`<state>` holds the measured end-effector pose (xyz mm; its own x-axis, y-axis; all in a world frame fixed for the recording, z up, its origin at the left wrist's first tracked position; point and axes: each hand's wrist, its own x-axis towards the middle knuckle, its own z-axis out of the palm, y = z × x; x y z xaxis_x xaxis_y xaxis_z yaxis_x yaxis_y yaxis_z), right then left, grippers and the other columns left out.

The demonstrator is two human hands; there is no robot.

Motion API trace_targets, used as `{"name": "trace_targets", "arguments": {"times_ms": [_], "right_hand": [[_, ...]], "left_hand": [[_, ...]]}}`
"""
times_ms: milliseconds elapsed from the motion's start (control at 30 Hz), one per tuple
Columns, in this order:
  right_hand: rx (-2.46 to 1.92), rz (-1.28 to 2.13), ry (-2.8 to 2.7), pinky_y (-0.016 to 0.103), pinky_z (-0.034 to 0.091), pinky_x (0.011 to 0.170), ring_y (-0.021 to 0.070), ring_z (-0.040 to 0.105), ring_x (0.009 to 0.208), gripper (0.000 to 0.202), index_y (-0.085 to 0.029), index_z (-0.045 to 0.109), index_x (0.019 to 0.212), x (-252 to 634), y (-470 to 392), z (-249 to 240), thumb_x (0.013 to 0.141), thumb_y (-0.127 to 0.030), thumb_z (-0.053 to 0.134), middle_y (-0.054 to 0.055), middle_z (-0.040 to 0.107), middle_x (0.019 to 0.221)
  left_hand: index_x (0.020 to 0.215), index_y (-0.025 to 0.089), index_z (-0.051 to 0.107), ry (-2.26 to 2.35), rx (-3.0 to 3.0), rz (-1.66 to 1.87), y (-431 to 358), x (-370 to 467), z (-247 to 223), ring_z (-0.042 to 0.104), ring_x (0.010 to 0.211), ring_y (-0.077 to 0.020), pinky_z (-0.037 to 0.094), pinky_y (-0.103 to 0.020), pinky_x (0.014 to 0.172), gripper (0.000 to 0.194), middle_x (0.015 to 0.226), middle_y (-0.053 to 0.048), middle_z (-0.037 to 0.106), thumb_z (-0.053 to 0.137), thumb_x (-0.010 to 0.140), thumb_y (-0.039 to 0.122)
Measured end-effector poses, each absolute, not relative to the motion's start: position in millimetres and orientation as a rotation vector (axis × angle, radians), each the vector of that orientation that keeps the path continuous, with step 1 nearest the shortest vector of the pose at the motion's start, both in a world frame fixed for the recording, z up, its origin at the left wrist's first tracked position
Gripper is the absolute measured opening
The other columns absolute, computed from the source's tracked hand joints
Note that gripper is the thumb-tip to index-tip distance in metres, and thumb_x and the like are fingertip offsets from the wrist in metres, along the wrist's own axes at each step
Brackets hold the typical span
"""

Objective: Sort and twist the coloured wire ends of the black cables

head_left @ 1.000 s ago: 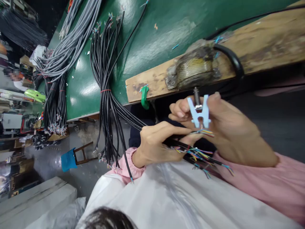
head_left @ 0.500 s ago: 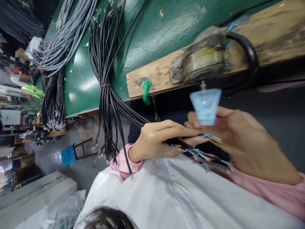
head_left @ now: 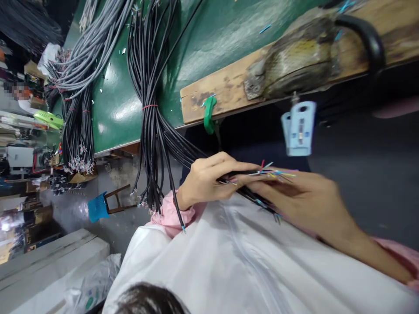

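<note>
My left hand (head_left: 212,179) is closed around part of a bundle of black cables (head_left: 153,113), whose thin coloured wires (head_left: 276,173) stick out to the right of its fingers. At those stripped ends, my right hand (head_left: 304,200) has its thumb and fingers pressed on the cables from the other side. A red tie circles the bundle where it lies over the table edge. Just above my right hand hangs a light blue clip (head_left: 303,128), touched by neither hand, below a taped tool (head_left: 294,65) on a wooden board (head_left: 225,91).
Grey cables (head_left: 94,56) and another black bundle (head_left: 77,131) lie on the green table (head_left: 114,109) at the left. A green clamp (head_left: 209,114) grips the board's front edge. A blue stool (head_left: 98,207) stands on the floor. A person is at the far left.
My right hand has come away from the blue clip and down onto the wire ends. The clip now hangs free and turned. The view has shifted slightly.
</note>
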<state>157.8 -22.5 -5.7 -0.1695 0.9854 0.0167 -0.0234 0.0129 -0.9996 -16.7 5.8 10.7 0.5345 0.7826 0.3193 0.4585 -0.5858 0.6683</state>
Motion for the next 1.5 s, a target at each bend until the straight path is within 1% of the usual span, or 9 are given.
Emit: {"name": "trace_targets", "arguments": {"times_ms": [100,267,433,567,800,1067,1200,1333,1500], "right_hand": [[-1.174,1.100,-1.191,0.032,0.051,0.050,0.0186,0.065,0.060,0.022,-0.029,0.072,0.072,163.4,-27.2,1.4,0.086,-0.045,0.071,0.004,0.072,0.072],[-1.251,0.725,-1.145,0.036,0.049,0.054,0.0193,0.063,0.060,0.013,-0.031,0.070,0.073,164.7,-28.6,12.0,0.085,-0.029,0.072,0.003,0.070,0.070],[-1.245,0.790,-1.256,0.036,0.050,0.058,0.0188,0.066,0.068,0.011,-0.031,0.072,0.080,171.7,-25.1,10.3,0.090,-0.029,0.068,0.006,0.072,0.079],[-0.925,0.991,-1.318,0.034,0.054,0.061,0.0182,0.069,0.071,0.008,-0.035,0.076,0.091,174.3,-15.1,11.1,0.091,-0.032,0.068,0.005,0.075,0.081],[-0.849,1.045,-1.362,0.032,0.055,0.052,0.0186,0.067,0.060,0.023,-0.031,0.073,0.071,169.0,-7.3,15.4,0.090,-0.043,0.067,0.005,0.072,0.069],[-0.990,1.035,-1.356,0.035,0.058,0.064,0.0204,0.071,0.070,0.012,-0.031,0.071,0.080,174.5,-18.8,11.3,0.091,-0.034,0.067,0.004,0.074,0.076],[-1.003,0.912,-1.406,0.032,0.056,0.061,0.0172,0.068,0.066,0.012,-0.031,0.066,0.081,174.3,-20.0,11.8,0.092,-0.028,0.065,0.001,0.072,0.074],[-1.101,0.720,-1.533,0.031,0.055,0.060,0.0162,0.067,0.066,0.011,-0.031,0.062,0.084,176.1,-21.8,18.2,0.091,-0.023,0.062,0.001,0.071,0.076],[-1.129,0.864,-1.461,0.034,0.053,0.059,0.0168,0.063,0.061,0.013,-0.031,0.062,0.081,178.2,-27.2,32.4,0.092,-0.024,0.063,0.001,0.067,0.072]], "left_hand": [[0.096,0.013,0.078,1.083,2.325,0.915,-1.2,-13.0,15.4,0.060,0.061,-0.0052,0.051,-0.016,0.059,0.033,0.074,-0.001,0.071,0.057,0.098,0.039],[0.094,0.015,0.079,1.195,2.368,0.841,-5.3,-10.2,19.4,0.059,0.059,-0.0061,0.050,-0.016,0.057,0.026,0.070,-0.001,0.070,0.063,0.094,0.036],[0.107,0.015,0.076,1.158,2.453,0.513,-5.3,-16.5,21.4,0.064,0.069,-0.0069,0.052,-0.016,0.064,0.022,0.081,-0.002,0.071,0.062,0.090,0.016],[0.110,0.015,0.074,1.054,2.510,0.331,-2.0,-20.9,26.4,0.066,0.071,-0.0072,0.050,-0.015,0.064,0.025,0.081,-0.001,0.070,0.057,0.091,0.016],[0.109,0.015,0.074,0.990,2.502,0.304,0.4,-21.9,28.3,0.066,0.070,-0.0079,0.050,-0.015,0.064,0.027,0.080,-0.002,0.070,0.053,0.093,0.019],[0.108,0.017,0.074,1.099,2.516,0.374,-4.0,-20.3,21.6,0.066,0.069,-0.0065,0.051,-0.014,0.063,0.022,0.081,0.000,0.071,0.061,0.091,0.021],[0.113,0.016,0.072,1.107,2.494,0.526,-6.1,-16.3,23.7,0.069,0.077,-0.0078,0.055,-0.016,0.068,0.025,0.089,-0.002,0.075,0.059,0.094,0.025],[0.121,0.011,0.067,1.033,2.505,0.695,-8.2,-8.2,30.5,0.072,0.088,-0.0091,0.058,-0.017,0.075,0.033,0.103,-0.005,0.076,0.047,0.098,0.023],[0.112,0.010,0.073,0.870,2.683,0.575,-7.7,-7.4,26.1,0.071,0.083,-0.0092,0.056,-0.017,0.072,0.046,0.095,-0.005,0.072,0.029,0.098,0.016]]}}
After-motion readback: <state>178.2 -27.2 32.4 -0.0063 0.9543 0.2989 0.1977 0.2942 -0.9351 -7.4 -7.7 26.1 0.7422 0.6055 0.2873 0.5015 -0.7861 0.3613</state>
